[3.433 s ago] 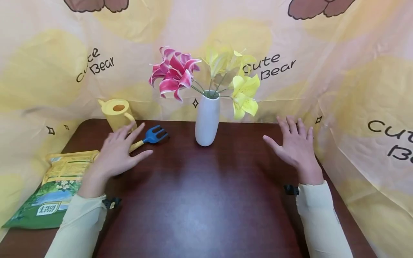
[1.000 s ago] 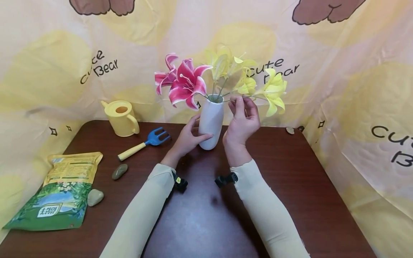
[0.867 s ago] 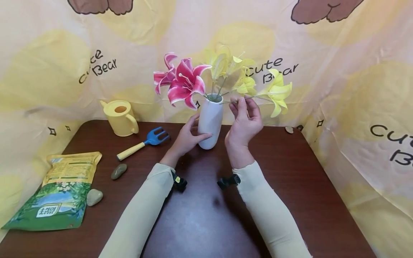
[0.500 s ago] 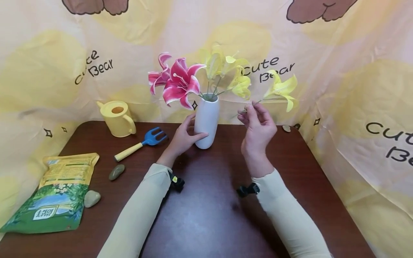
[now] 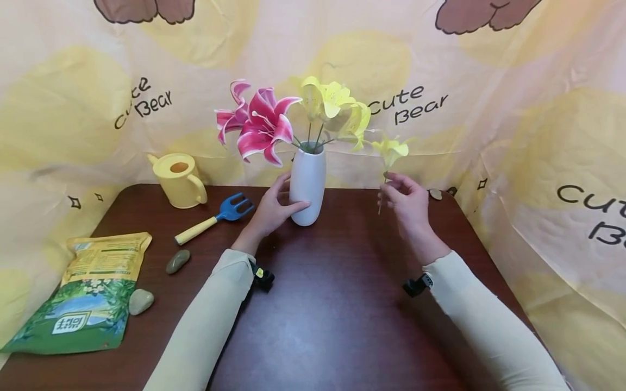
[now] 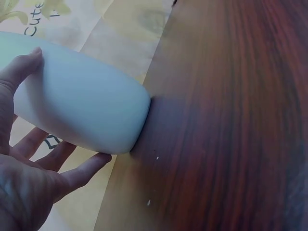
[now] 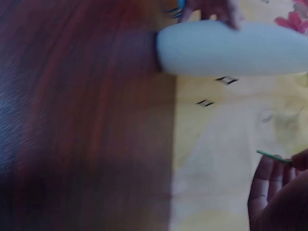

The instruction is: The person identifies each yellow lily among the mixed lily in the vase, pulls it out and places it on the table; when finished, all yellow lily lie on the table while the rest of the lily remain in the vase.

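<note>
Single yellow trumpet-shaped lily w/ a thin green stem (image 5: 391, 152) is in the person's R hand (image 5: 408, 203), held in the air at approx. 2 o'clock from the smooth white tapered vase (image 5: 308, 187). R thumb & index finger pinch the stem; bloom sits above them, facing up, & the stem's lower end hangs below, apart from the vase.

L hand (image 5: 274, 209), at 8 o'clock, grips the vase's lower half, thumb across the front & fingers curled round the far side. Vase stands upright on the dark reddish-brown wood-grain table (image 5: 332, 293). From its mouth, pink white-edged lilies (image 5: 261, 127) lean to approx. 11 o'clock, & other yellow lilies (image 5: 335, 100) to approx. 1.

Elsewhere, clock centred on the vase: pale-yellow watering can (image 5: 178, 187) at 9; hand fork w/ blue tines & cream handle (image 5: 210, 221) between 8 & 9; dark grey-green oval stone (image 5: 177, 262), paler grey rounded stone (image 5: 141, 302) & green-and-yellow printed bag (image 5: 85, 298) all abt. 8, paler stone right by the bag's edge. Small grey pebble (image 5: 436, 194) at 3, nr. the table's far corner.
</note>
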